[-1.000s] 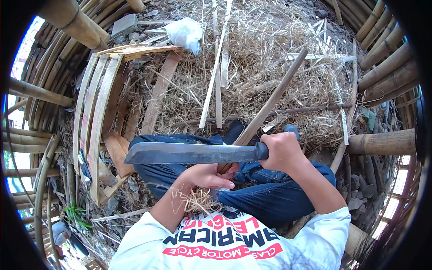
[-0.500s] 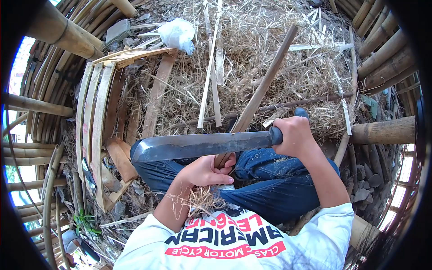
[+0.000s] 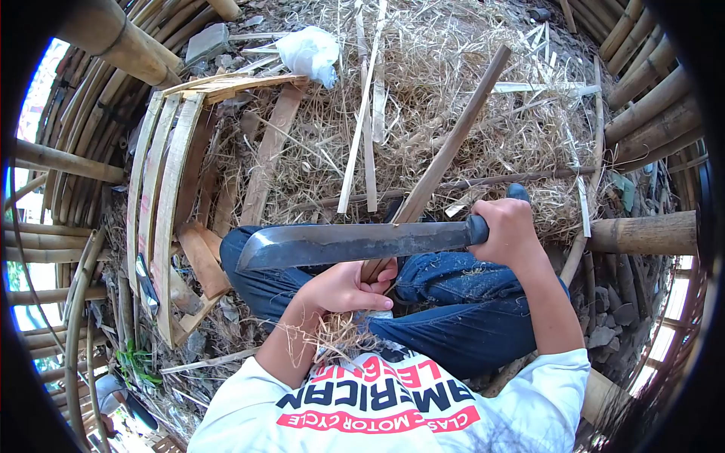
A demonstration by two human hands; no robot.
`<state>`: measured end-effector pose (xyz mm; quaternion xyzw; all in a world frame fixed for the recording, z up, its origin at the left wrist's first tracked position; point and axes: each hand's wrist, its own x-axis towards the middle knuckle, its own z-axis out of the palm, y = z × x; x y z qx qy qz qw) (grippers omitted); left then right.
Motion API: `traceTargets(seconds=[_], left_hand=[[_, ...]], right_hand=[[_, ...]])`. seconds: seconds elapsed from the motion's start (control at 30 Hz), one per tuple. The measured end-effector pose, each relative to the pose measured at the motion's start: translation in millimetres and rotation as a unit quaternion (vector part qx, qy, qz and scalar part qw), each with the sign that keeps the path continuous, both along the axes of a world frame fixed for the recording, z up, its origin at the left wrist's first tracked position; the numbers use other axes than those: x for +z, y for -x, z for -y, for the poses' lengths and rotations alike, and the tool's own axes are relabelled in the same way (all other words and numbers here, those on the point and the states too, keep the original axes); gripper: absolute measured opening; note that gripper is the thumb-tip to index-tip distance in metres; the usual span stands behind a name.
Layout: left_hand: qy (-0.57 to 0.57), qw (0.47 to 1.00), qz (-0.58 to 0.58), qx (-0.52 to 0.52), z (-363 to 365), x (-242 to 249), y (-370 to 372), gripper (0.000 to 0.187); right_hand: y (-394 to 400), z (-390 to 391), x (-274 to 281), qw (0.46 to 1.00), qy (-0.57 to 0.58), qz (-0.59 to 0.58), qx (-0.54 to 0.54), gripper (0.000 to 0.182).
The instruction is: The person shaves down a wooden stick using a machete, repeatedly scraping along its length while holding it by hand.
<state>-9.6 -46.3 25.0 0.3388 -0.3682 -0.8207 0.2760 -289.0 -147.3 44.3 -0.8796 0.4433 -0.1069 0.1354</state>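
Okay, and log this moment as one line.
left hand: grips wooden stick near its lower end | right hand: holds machete by handle | blade: crosses over stick, contact unclear | slatted frame: left side

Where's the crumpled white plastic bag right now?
In the head view, the crumpled white plastic bag lies toward the upper left, on the straw-littered ground beside the top end of the pale slatted wooden crate.

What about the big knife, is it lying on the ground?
No, the right hand is gripping the big knife by its dark handle.
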Motion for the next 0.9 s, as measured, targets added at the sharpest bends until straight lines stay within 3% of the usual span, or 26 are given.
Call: traceTargets(seconds=[0.17, 0.37, 0.67, 0.9], left_hand=[[-0.018, 0.999, -0.025, 0.010, 0.0, 2.3, 1.6, 0.037], [0.003, 0.999, 0.011, 0.034, 3.3, 6.0, 7.4, 0.037], [0.072, 0.977, 0.186, 0.072, 15.7, 20.6, 27.9, 0.033], [0.056, 0.980, 0.164, 0.093, 13.6, 16.7, 30.3, 0.032]], right_hand=[[-1.7, -1.7, -0.4, 1.000, 0.022, 0.008, 0.011, 0.021], [-21.4, -15.6, -2.3, 0.998, -0.049, 0.031, -0.009, 0.023], [-24.3, -14.7, 4.8, 0.997, -0.061, 0.001, -0.047, 0.022], [-29.2, -14.1, 6.1, 0.996, -0.077, -0.005, -0.052, 0.023]])
